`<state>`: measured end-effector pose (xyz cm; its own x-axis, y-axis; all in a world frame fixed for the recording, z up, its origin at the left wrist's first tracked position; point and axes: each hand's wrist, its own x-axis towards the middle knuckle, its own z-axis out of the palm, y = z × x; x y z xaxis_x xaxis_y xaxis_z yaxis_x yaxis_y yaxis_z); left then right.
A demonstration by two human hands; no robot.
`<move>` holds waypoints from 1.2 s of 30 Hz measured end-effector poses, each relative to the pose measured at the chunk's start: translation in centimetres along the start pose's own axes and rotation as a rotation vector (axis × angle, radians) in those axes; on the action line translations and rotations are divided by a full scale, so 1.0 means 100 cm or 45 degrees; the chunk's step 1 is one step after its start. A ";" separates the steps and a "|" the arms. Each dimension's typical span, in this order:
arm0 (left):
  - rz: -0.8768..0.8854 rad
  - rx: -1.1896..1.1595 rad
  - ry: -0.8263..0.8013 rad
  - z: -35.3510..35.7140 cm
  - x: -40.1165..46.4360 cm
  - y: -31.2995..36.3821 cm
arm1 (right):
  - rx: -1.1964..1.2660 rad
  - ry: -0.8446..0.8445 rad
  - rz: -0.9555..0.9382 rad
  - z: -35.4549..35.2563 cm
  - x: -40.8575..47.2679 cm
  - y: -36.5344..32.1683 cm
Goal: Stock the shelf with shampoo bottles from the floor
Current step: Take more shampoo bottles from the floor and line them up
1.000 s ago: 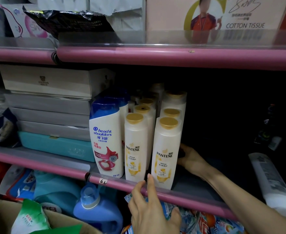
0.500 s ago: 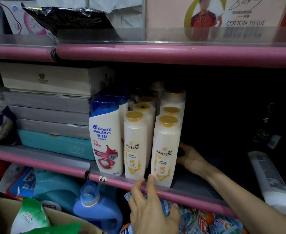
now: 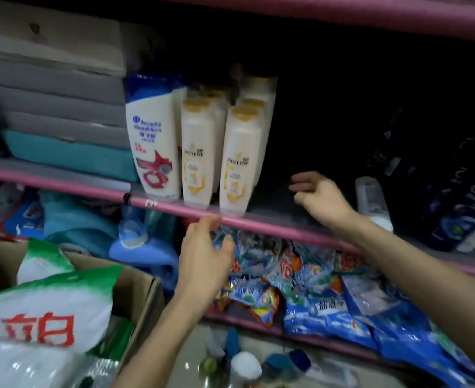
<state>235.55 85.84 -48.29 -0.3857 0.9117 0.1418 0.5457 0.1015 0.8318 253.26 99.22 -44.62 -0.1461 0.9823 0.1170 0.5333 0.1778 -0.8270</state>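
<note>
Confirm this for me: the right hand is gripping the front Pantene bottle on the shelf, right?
Not quite. In the head view the right hand holds nothing; it hovers open beside the front Pantene bottle, clear of it, over the shelf.

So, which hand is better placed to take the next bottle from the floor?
Probably the left hand: it hangs empty below the shelf rail, nearest the floor bottles. The right hand, also empty, reaches into the shelf.
</note>
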 end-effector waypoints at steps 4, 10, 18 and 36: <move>-0.035 0.039 -0.195 0.019 -0.019 -0.026 | 0.225 0.087 -0.106 -0.004 -0.067 -0.001; -0.276 0.142 -0.503 0.054 -0.061 -0.086 | 0.260 -0.029 0.061 0.026 -0.139 0.039; -0.298 0.521 -0.792 0.098 -0.090 -0.140 | -0.095 -0.166 0.605 0.071 -0.174 0.160; 0.207 0.656 -1.027 0.175 -0.092 -0.200 | -0.788 -0.706 0.905 0.087 -0.178 0.398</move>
<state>241.22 82.34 -75.58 0.2448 0.9095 -0.3360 0.8801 -0.0630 0.4706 269.90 88.34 -84.41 0.0883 0.7369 -0.6702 0.9482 -0.2683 -0.1701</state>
